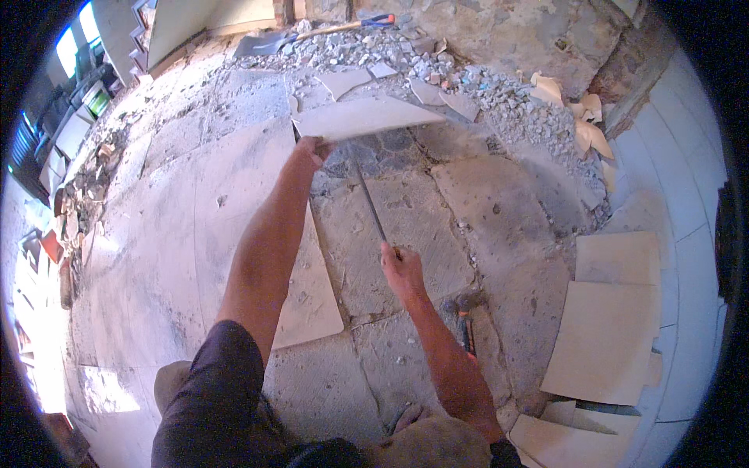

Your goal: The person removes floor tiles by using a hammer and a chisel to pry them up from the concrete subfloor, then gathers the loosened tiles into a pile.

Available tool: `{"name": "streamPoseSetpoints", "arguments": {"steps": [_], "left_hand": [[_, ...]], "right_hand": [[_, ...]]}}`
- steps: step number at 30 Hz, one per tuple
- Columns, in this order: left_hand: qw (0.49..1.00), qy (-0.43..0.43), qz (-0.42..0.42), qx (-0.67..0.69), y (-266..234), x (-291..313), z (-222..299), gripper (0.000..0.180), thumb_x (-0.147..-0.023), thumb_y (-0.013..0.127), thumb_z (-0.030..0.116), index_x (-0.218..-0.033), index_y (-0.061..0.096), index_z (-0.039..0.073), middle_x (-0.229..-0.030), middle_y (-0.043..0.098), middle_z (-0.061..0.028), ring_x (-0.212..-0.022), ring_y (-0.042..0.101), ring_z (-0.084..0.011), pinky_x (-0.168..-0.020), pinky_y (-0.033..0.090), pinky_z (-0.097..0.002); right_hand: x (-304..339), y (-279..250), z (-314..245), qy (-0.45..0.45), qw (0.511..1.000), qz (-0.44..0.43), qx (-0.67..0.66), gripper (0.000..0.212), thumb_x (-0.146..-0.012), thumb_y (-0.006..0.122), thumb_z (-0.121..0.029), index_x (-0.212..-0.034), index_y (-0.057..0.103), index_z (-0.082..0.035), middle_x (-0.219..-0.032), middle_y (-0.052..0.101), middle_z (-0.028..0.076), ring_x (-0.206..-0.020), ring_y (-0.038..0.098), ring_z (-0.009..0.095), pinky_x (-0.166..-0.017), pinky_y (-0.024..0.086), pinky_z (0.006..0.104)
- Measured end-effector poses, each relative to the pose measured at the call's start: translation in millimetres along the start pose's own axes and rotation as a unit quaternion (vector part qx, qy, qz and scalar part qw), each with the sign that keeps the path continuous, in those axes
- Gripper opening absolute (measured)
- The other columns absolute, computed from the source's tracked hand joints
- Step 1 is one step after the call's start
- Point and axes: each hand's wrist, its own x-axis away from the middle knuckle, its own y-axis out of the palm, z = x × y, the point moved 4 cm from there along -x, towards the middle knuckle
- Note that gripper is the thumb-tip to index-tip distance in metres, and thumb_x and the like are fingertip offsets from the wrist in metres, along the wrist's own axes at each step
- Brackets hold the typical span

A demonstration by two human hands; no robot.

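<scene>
My left hand (314,150) is stretched far forward, its fingers closed around the near left corner of a pale floor tile (370,115). That tile is tilted up off the floor. My right hand (403,271) is wrapped around the near end of a long dark metal bar (368,199), whose far end reaches the rough floor under the raised tile. Beside my right forearm lies a hammer (466,326) with a black and orange handle. Left of the bar, large pale tiles (234,203) cover the floor, and to its right the rough, cracked underlayer (398,226) is exposed.
Grey rubble (519,117) is heaped along the far wall, with a shovel (265,44) lying on it. Lifted tiles (605,335) are stacked at the right, near white flooring (683,257). Broken debris (74,210) lines the left side. Tile shards (343,82) lie ahead.
</scene>
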Motion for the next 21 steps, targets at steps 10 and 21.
{"name": "streamPoseSetpoints", "arguments": {"steps": [10,21], "left_hand": [[0.993,0.057,0.1,0.004,9.0,179.4,-81.2,0.02,-0.084,0.053,0.009,-0.098,0.056,-0.004,-0.082,0.063,-0.0137,-0.065,0.062,-0.026,-0.055,0.052,-0.0347],[0.935,0.247,0.117,-0.225,-0.3,353.0,-94.7,0.024,-0.078,0.061,0.016,-0.081,0.064,-0.008,-0.064,0.064,-0.0155,-0.06,0.063,-0.0198,-0.06,0.048,-0.0339]], "right_hand": [[137.4,-38.1,88.5,0.055,0.967,0.039,0.247,0.041,-0.086,0.05,-0.036,-0.082,0.062,0.003,-0.075,0.061,0.023,-0.075,0.059,0.042,-0.066,0.044,0.046],[125.6,-83.8,-28.4,-0.07,0.96,0.094,0.254,0.05,-0.09,0.048,-0.037,-0.119,0.052,0.005,-0.115,0.055,0.025,-0.109,0.052,0.038,-0.093,0.039,0.0427]]}}
